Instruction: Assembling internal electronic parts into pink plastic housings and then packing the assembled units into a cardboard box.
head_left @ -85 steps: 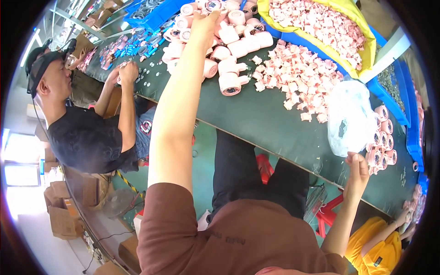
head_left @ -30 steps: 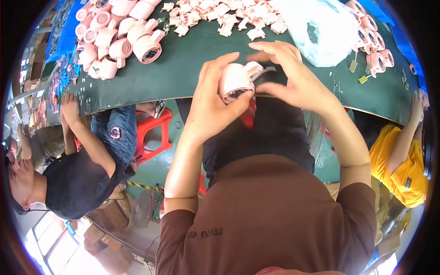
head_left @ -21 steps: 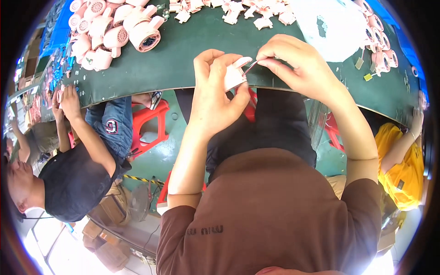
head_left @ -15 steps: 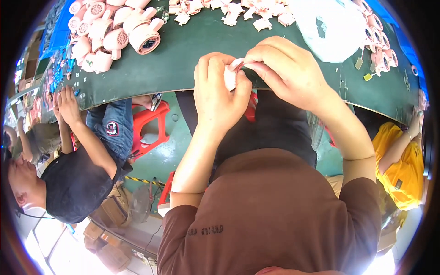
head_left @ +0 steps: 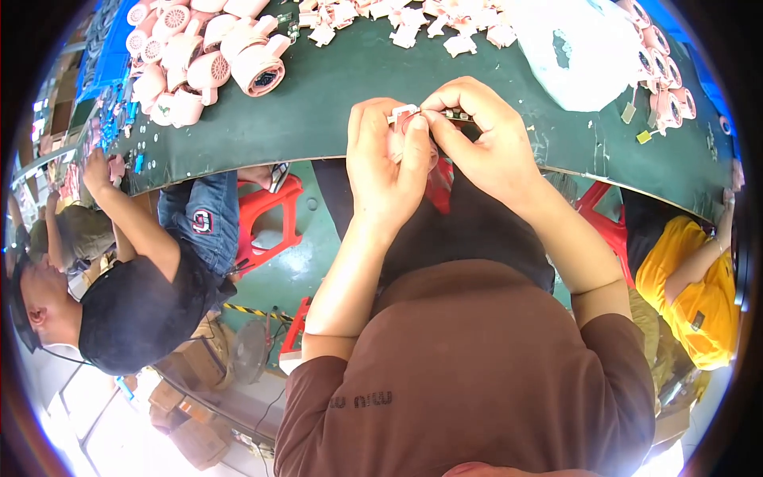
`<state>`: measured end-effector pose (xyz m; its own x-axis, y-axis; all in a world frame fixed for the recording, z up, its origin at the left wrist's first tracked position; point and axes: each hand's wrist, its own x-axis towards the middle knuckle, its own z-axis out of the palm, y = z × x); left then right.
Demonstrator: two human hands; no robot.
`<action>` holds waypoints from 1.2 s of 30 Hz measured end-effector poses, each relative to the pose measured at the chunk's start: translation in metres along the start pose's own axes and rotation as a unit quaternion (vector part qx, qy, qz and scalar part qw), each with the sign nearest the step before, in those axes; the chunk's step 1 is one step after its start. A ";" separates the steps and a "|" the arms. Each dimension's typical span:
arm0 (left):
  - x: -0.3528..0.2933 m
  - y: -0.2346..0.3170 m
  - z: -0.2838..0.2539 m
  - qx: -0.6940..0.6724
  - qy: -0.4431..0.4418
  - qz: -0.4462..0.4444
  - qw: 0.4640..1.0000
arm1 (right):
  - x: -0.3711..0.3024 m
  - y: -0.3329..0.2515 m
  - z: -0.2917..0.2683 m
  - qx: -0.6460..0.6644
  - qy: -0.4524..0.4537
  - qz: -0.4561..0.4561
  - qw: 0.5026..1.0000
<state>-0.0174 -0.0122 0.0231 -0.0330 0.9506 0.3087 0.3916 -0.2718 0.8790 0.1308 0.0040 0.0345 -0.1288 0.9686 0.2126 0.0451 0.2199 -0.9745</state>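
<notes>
Before you runs the bench (head_left: 334,95). On it, left to right, lie a heap of housings (head_left: 208,70), scattered small parts (head_left: 459,45), a bag (head_left: 584,75) and a second group of housings (head_left: 666,110). One housing (head_left: 395,145) is in your left grip (head_left: 380,167), near the bench's front edge. A co-worker (head_left: 131,298) is on your left, another person (head_left: 687,282) on your right.

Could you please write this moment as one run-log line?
Left hand: gripping pink housing | Right hand: at its upper end | Green table: piled pink housings, small pink pieces, white bag
</notes>
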 end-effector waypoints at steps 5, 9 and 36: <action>0.000 -0.001 -0.005 0.007 -0.022 0.025 0.999 | 0.005 -0.007 -0.018 -0.129 -0.092 -0.079 0.984; 0.002 0.001 -0.006 0.004 -0.035 0.025 0.999 | 0.011 -0.012 -0.020 -0.185 -0.096 -0.139 0.968; 0.001 -0.013 -0.003 -0.078 0.018 -0.067 0.994 | 0.044 0.004 -0.119 -0.337 0.093 -0.077 0.934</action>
<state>-0.0256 -0.0079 0.0135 -0.1102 0.9747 0.1946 0.2332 -0.1650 0.9583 0.2436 0.0611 0.0488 -0.0133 0.9090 0.4167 0.6613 0.3205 -0.6782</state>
